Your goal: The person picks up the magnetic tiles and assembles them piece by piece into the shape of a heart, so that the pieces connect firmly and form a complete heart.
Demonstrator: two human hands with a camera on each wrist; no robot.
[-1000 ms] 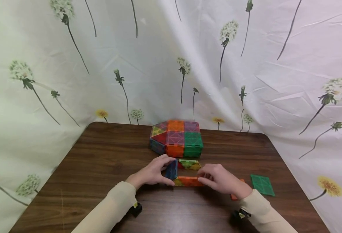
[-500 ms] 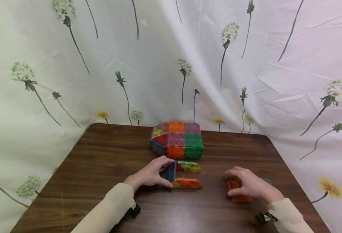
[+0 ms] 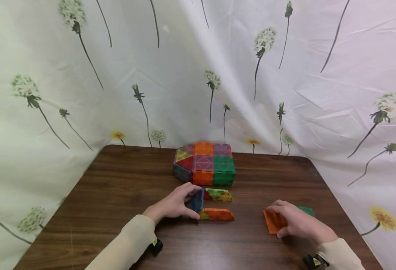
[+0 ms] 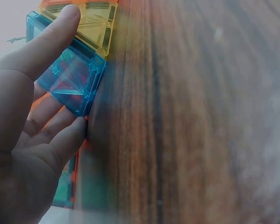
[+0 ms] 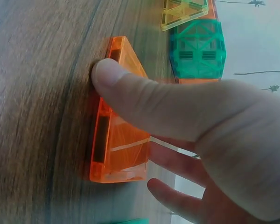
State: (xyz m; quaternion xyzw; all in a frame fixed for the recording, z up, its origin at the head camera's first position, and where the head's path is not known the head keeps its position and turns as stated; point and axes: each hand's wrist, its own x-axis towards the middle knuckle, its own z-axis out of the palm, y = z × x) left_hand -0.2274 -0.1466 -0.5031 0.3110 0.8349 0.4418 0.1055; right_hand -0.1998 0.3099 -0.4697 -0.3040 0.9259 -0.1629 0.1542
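In the head view my left hand (image 3: 174,202) holds a standing blue magnetic tile (image 3: 197,200) between thumb and fingers. The blue tile closes the left end of a small open frame. A near wall of yellow and orange tiles (image 3: 219,214) and a far wall of red, green and yellow tiles (image 3: 219,194) run right from it. In the left wrist view the thumb lies over the blue tile (image 4: 72,77) and reaches the yellow triangle (image 4: 95,25). My right hand (image 3: 299,221) grips an orange square tile (image 3: 274,222), thumb on its near edge, fingers at its far side.
Behind the frame stands a closed block of coloured magnetic tiles (image 3: 204,165). A green tile (image 3: 306,210) lies beyond my right hand, partly hidden. The brown wooden table (image 3: 123,168) ends at a white flower-printed curtain (image 3: 184,75).
My right hand has left the right end of the near wall and moved right to the orange square tile. The left hand stays at the blue tile.
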